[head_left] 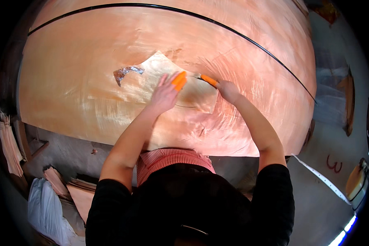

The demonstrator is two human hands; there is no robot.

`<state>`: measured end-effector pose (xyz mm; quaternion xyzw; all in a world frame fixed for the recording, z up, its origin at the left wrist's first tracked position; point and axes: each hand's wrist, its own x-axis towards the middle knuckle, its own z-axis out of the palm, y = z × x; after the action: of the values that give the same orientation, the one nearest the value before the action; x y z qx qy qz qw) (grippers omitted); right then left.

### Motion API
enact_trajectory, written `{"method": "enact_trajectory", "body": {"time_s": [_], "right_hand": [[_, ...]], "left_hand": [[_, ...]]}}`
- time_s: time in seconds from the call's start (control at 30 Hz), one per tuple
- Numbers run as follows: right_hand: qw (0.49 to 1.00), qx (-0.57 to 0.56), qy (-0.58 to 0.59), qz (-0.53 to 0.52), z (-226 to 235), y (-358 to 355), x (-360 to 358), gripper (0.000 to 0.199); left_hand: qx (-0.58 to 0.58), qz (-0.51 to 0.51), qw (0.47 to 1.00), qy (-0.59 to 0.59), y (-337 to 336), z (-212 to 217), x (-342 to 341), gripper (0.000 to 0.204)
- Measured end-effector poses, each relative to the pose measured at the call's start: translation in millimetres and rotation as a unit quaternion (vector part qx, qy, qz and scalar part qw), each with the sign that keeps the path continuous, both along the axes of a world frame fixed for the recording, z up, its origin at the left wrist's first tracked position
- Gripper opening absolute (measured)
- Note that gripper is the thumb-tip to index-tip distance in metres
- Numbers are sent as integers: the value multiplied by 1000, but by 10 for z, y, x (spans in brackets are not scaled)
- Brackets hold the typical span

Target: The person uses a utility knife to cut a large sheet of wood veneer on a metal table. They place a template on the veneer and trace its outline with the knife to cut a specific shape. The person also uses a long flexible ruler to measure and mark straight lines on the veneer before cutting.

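Note:
My right hand [228,91] is closed around the orange handle of a knife [209,80], whose tip points left toward my other hand. Flat on a pale, angular piece of veneer [197,95] rests my left hand [165,94], its fingers stretched out and an orange covering on some of them. That pale patch lies on a large reddish-tan wood veneer sheet [78,86]. Just left of my left hand is a dark, shiny irregular scrap or gap [127,74]; I cannot tell which.
A long thin black strip or cord [217,22] arcs over the sheet's far side. A white perforated strap [324,179] runs from the near right corner. Stacked veneer pieces [80,194] and a whitish plastic bag [45,209] stand at the lower left.

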<state>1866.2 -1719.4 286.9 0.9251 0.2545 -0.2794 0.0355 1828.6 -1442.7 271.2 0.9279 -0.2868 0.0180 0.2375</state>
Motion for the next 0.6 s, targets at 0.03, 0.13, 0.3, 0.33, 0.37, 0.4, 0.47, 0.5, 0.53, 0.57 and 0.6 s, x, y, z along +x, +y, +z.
{"method": "enact_trajectory", "body": {"time_s": [0.03,0.13,0.3,0.33,0.37,0.4,0.47,0.5,0.53,0.57,0.6], "right_hand": [[1000,-10,8,-11,85,74,-22,34],[990,54,-13,-132,243,258,-216,31],[916,100,-21,-388,-29,167,-1015,30],[902,131,-31,-410,-27,183,-1211,30],[889,149,-48,-430,-74,188,-1405,28],[875,166,-65,-450,-145,202,-1600,27],[865,101,-53,-488,-271,307,-1861,32],[851,89,-37,-516,-288,375,-1886,32],[840,96,-32,-533,-189,482,-1840,33],[831,103,-31,-546,-124,543,-1826,33],[822,109,-30,-558,-93,572,-1824,32]], "left_hand": [[-16,-50,998,-20,-129,-40,-3,50],[-26,-17,1000,3,-332,-136,-46,46],[-11,-17,1000,-10,-366,-157,-56,46],[-2,-19,1000,-7,-375,-159,-65,46],[4,-20,1000,-10,-388,-148,-58,47],[8,-22,1000,-12,-397,-135,-60,47],[9,-24,1000,-14,-424,-109,-64,48],[6,-25,1000,-14,-434,-95,-64,49],[3,-23,1000,-13,-430,-90,-67,49],[6,-25,1000,-14,-434,-87,-65,49],[8,-26,1000,-15,-438,-94,-64,50]]}}
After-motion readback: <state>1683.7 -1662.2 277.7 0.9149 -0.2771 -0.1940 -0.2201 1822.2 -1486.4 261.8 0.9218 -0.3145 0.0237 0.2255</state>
